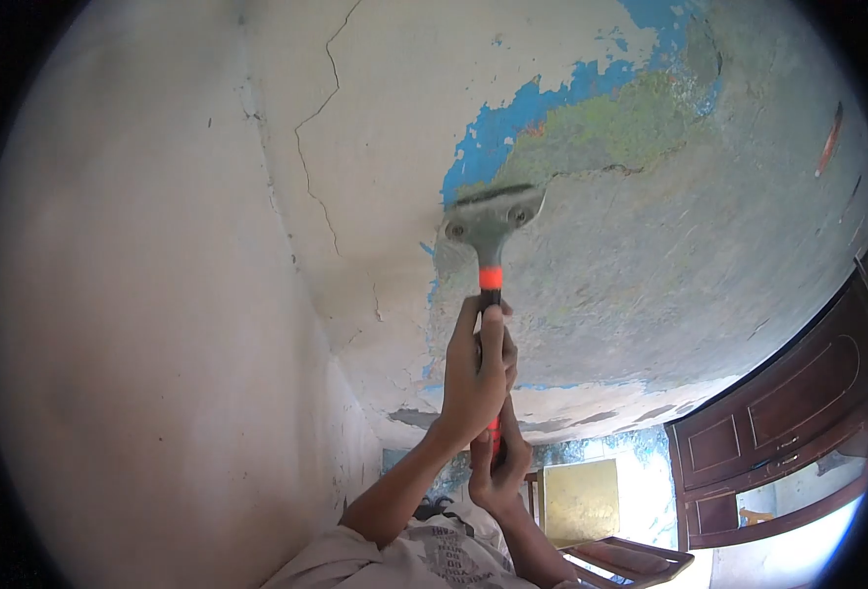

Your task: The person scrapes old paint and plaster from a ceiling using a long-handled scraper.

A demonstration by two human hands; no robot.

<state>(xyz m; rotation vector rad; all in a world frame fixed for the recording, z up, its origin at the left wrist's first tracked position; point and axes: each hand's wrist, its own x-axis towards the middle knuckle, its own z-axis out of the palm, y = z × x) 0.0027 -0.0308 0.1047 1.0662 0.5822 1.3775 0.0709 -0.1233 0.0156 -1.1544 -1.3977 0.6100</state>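
My left hand (478, 373) is wrapped round the upper handle of a long-handled scraper (493, 228), just below its orange collar. Lower down, my right hand (500, 476) grips the red and black end of the same handle. The scraper's wide metal head has two screws, and its blade lies at the lower edge of a patch of blue paint (483, 137) and greenish old coating (591, 137). Off-white paint (385, 128) covers the surface to the left. Rough bare grey plaster (630, 265) spreads to the right of the blade.
Thin cracks (301, 147) run through the off-white paint. A plain pale wall (139, 294) stands close on the left. At the lower right are a dark wooden cabinet (777, 393), a yellowish panel (581, 501) and a wooden chair-like frame (640, 560).
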